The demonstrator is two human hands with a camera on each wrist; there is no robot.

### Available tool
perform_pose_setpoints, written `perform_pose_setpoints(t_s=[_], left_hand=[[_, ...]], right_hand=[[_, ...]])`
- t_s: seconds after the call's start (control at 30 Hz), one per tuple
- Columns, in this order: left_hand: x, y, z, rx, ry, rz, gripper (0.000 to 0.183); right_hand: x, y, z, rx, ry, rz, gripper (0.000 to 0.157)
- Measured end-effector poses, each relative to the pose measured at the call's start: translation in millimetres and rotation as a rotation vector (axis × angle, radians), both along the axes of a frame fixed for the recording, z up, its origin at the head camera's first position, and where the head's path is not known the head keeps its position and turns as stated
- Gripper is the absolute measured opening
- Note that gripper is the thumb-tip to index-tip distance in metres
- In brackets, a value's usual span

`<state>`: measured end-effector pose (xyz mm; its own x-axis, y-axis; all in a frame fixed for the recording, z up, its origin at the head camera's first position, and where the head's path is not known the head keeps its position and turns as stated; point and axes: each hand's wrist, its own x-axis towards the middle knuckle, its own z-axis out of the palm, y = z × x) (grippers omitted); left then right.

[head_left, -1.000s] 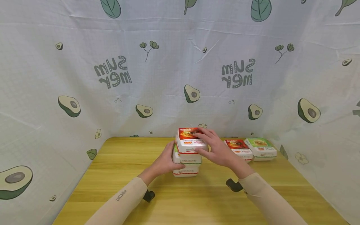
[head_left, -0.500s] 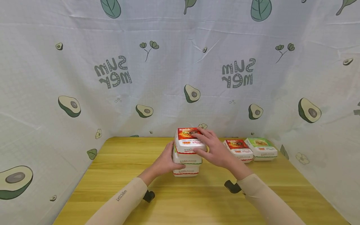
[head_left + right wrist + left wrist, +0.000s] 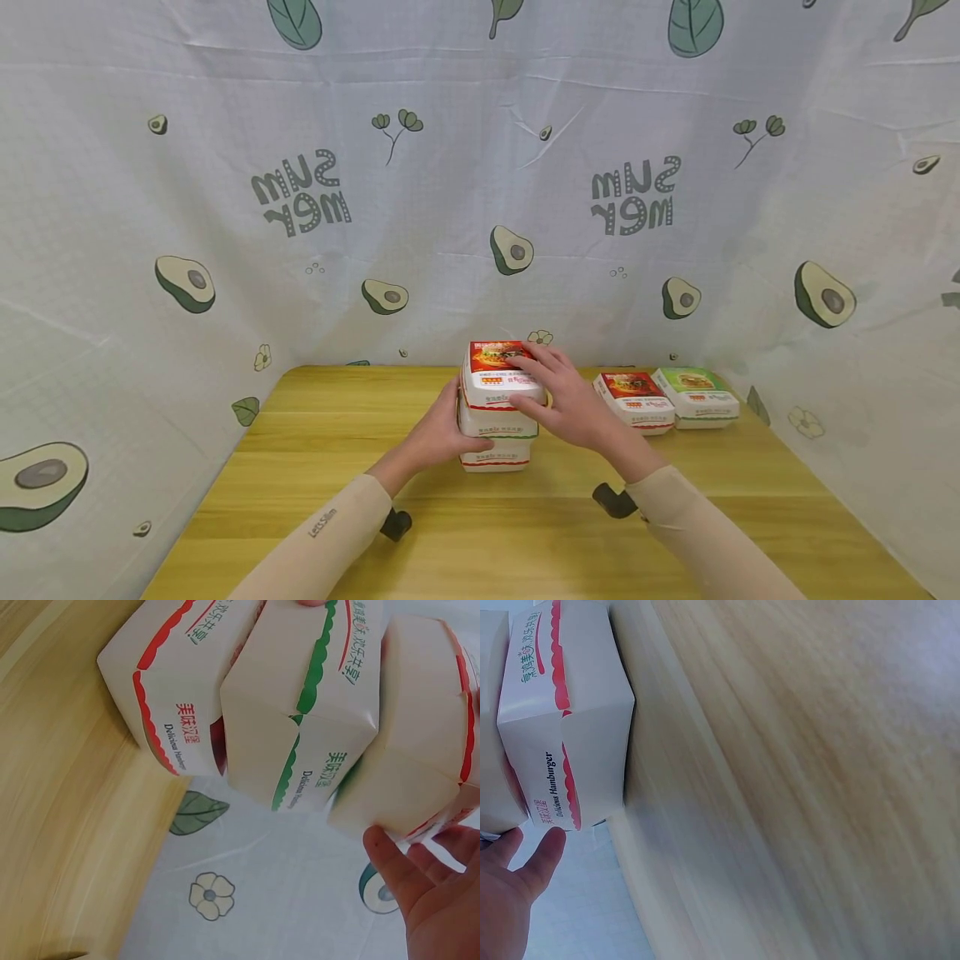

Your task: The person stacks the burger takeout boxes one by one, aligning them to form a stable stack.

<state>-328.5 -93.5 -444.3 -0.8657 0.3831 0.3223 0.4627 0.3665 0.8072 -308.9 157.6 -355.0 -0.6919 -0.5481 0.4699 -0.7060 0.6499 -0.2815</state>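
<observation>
Boxes (image 3: 498,423) of faceted card stand stacked, left fingers (image 3: 469,445) gripping middle, right fingers (image 3: 537,367) top.

At six o'clock in the head view, the stacked boxes (image 3: 501,423) looked like smooth, nearly matt paperboard, the red lid print (image 3: 493,356) slightly glossier. Toward four o'clock, the red-topped box (image 3: 636,403) and green-topped box (image 3: 699,400) seemed similar printed board. The smooth, wood-grained tabletop (image 3: 480,542) had a soft sheen; at twelve, the cloth backdrop (image 3: 457,192) appeared matt and lightly creased.
</observation>
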Motion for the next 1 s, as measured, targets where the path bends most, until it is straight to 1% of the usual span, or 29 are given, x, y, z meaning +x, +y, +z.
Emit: perform_pose_setpoints(t_s=[0.23,0.43,0.77,1.0], left_hand=[[1.4,-0.7,-0.2,0.003,-0.024,0.015,0.111],[1.4,-1.0,0.2,0.026,-0.025,0.006,0.112],[4.6,-0.9,0.3,0.011,-0.058,0.031,0.114],[3.4,-1.1,-1.1,0.022,-0.055,0.026,0.116]], right_hand=[[-0.8,-2.7,-1.2,-0.004,0.004,0.004,0.060],[-1.4,-3.9,-2.6,-0.004,0.000,-0.003,0.060],[-1.7,-4.8,-4.5,-0.014,-0.016,-0.002,0.059],[-2.3,-4.9,-5.4,-0.013,-0.024,-0.008,0.059]])
